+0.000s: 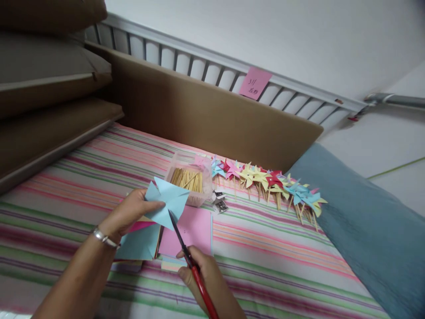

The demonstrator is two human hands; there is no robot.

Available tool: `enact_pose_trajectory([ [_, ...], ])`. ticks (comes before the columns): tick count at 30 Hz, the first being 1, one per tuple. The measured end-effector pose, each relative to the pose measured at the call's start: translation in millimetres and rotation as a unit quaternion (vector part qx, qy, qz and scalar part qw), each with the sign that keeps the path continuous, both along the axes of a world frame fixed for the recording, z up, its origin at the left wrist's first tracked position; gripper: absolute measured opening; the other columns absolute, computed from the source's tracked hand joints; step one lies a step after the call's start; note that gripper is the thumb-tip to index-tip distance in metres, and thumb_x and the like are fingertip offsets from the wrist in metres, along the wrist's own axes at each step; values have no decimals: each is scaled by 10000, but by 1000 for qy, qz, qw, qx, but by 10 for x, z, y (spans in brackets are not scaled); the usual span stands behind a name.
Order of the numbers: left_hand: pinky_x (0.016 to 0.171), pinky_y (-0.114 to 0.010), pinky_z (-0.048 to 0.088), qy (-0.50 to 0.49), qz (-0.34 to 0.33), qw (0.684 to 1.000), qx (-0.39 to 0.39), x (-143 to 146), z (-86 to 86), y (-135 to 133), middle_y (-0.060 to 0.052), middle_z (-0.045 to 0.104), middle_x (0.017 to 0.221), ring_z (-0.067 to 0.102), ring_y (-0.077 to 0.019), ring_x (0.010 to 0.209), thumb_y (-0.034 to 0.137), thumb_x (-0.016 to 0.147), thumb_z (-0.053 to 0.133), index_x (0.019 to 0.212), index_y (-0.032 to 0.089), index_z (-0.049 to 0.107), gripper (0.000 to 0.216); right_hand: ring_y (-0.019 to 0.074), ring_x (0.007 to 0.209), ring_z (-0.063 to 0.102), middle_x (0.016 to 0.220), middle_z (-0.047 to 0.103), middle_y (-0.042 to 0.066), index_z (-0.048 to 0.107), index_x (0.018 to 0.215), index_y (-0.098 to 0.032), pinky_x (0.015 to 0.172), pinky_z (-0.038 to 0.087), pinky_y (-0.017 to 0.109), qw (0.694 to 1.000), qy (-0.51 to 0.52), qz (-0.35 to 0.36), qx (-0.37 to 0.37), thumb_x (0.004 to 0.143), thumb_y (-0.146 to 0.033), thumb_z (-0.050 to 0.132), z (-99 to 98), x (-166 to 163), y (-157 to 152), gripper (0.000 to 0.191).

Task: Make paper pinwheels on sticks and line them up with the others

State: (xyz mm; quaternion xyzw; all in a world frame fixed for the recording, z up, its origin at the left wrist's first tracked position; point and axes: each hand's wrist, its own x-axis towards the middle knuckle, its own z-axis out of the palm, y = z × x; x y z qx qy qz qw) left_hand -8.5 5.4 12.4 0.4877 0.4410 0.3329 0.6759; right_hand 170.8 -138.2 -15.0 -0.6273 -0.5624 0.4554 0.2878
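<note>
My left hand (134,208) pinches a light blue paper square (171,199) by its left side, thumb on top. The sheet has slits running in from its corners. In my right hand (204,270) is a pair of red-handled scissors (186,252), its dark blades pointing up and left. The blade tips lie at the sheet's lower edge, near its middle. Below the sheet are a pile with a blue sheet on top (141,243) and another topped with pink paper (189,230). Part of the left pile is hidden by my left hand.
Behind the paper stands a clear plastic box (206,190) of wooden sticks (187,179). A small packet (219,204) lies beside it. Finished paper pinwheels (265,177) lie in a row against a cardboard panel (206,115). Large brown stacked packages (49,93) stand at left on the striped cloth (265,248).
</note>
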Motion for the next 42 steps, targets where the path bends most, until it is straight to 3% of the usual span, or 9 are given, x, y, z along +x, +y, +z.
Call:
enact_pose_trajectory([
  [22, 613, -282, 465, -9, 3, 1000, -12, 11, 10, -8, -38, 711, 645, 610, -168, 577, 250, 560, 756, 693, 108, 687, 206, 95, 531, 314, 575, 358, -58, 630, 899, -161, 486, 276, 204, 998, 51, -30, -7, 737, -320, 603, -137, -6, 22, 228],
  [32, 624, -294, 470, -9, -3, 1000, 3, -5, -28, 2, -48, 715, 673, 621, -188, 602, 258, 575, 745, 729, 106, 700, 220, 96, 536, 331, 576, 380, -57, 632, 897, -164, 496, 285, 205, 997, 55, -44, -18, 748, -341, 601, -97, -54, 4, 233],
  [40, 629, -281, 483, -52, 86, 995, -15, -58, -2, 38, -35, 724, 707, 630, -175, 614, 223, 565, 767, 827, 116, 680, 297, 85, 500, 356, 543, 396, -66, 655, 869, -161, 480, 306, 191, 999, -21, -27, 8, 712, -182, 580, -45, 8, 30, 175],
  [42, 617, -275, 481, -51, 85, 995, -18, -88, 8, 38, -41, 725, 715, 631, -175, 614, 228, 574, 763, 841, 114, 675, 304, 81, 477, 349, 525, 374, -75, 656, 887, -168, 467, 312, 188, 998, -19, -54, 37, 697, -145, 567, -54, 61, 25, 211],
])
